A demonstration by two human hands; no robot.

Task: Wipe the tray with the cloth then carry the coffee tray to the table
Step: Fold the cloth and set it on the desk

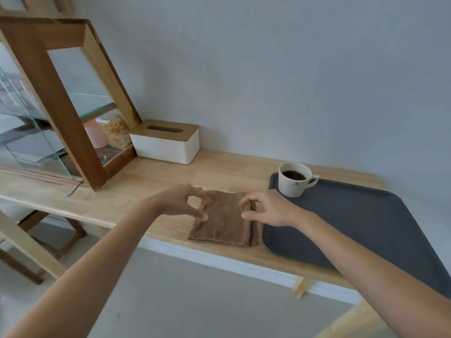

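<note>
A folded brown cloth [223, 222] lies flat on the light wooden counter [151, 181], just left of a dark grey tray [361, 225]. A white cup of black coffee [295, 179] stands on the tray's far left corner. My left hand [180, 202] hovers at the cloth's left edge, fingers curled and apart, thumb touching the fabric. My right hand [268, 208] is at the cloth's right edge, its fingertips pinching the folded layers there.
A white tissue box with a wooden lid [167, 142] stands against the wall at the back. A wood-framed glass cabinet [61, 106] fills the counter's left end. The tray's near edge overhangs the counter's front. Grey floor lies below.
</note>
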